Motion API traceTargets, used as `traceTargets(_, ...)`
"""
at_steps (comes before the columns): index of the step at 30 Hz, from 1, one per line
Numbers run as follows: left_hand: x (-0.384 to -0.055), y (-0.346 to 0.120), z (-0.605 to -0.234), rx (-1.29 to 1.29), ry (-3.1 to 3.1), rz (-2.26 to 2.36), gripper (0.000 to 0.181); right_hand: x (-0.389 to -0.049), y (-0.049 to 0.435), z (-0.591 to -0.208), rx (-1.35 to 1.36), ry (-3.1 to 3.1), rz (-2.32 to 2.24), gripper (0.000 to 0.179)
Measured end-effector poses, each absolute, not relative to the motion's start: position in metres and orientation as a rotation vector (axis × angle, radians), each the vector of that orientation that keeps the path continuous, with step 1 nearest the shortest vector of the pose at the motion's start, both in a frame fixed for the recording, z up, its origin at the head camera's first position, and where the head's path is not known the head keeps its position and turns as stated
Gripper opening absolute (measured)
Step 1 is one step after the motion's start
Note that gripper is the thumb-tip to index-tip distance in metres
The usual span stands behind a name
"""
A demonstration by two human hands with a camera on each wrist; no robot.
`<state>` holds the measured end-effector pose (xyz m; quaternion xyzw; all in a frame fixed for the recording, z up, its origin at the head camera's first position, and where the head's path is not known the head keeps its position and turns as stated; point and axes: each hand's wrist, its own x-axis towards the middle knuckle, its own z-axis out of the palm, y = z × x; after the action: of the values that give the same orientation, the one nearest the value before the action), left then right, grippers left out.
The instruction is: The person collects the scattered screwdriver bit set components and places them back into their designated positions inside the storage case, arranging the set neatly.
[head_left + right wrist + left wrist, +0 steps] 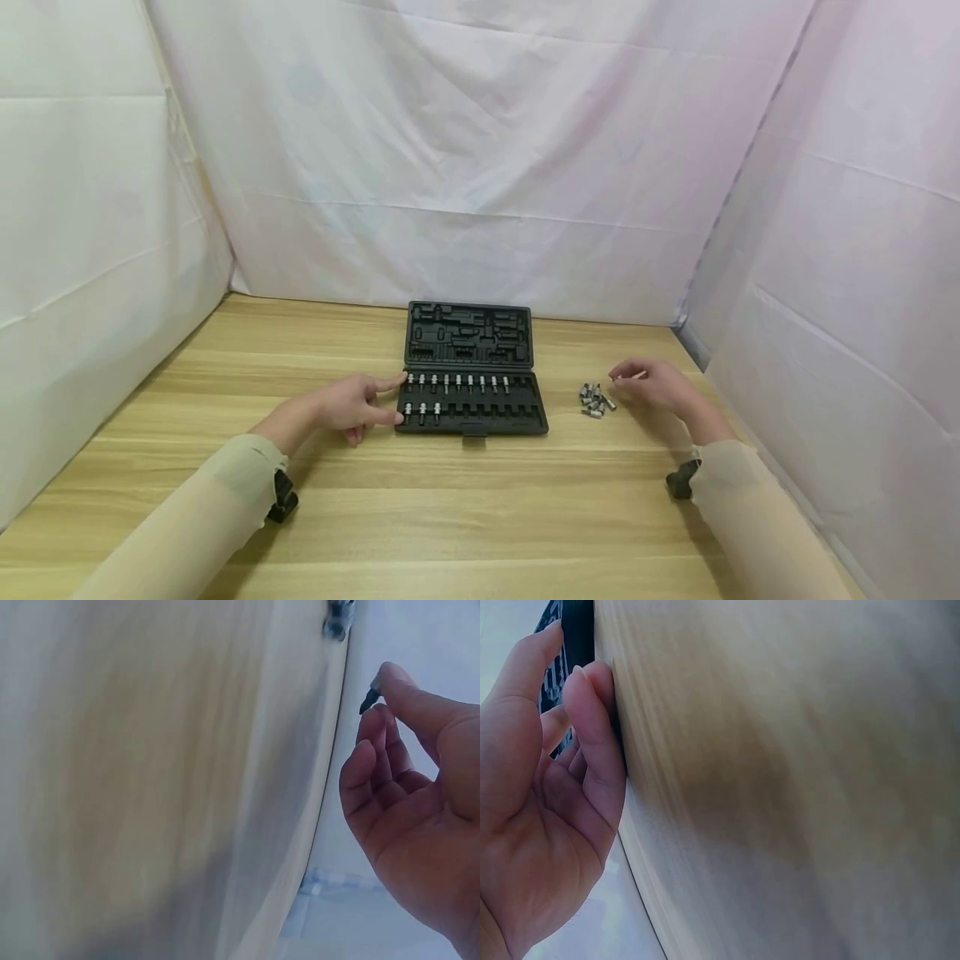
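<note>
A black plastic socket case [506, 427] lies opened out on the wooden table, its lid [468, 335] folded back. Silver bit sockets [458, 382] stand in its far row, with three more [422, 412] at the left of the near row; empty slots continue to the right. My left hand [345, 406] touches the case's left edge, index finger at the upper corner and thumb at the lower. Over the table to the right, my right hand [660, 387] pinches one bit socket [370, 699] between thumb and fingers, its dark tip pointing out.
Beside my right hand lies a small pile of loose bit sockets [595, 402], to the right of the case. White cloth walls [465, 167] enclose the table [450, 517] at the back and both sides. Each wrist wears a black camera mount [282, 497].
</note>
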<state>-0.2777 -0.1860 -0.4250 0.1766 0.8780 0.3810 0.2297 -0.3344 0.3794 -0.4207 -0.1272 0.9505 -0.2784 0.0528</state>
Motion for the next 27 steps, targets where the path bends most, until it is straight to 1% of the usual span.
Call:
traceTargets(8,-0.278,-0.187,-0.425,0.493,2.411,1.043,0.09,-0.339,0.34,-0.416,-0.381,2.803,-1.056,0.035)
traceTargets(20,-0.277,-0.186,-0.425,0.481,2.406,1.04,0.092,-0.339,0.289,-0.407,-0.437,2.678,-1.153,0.044)
traceTargets(27,-0.278,-0.186,-0.423,0.489,2.413,1.032,0.091,-0.339,0.269,-0.407,-0.487,2.625,-1.256,0.04)
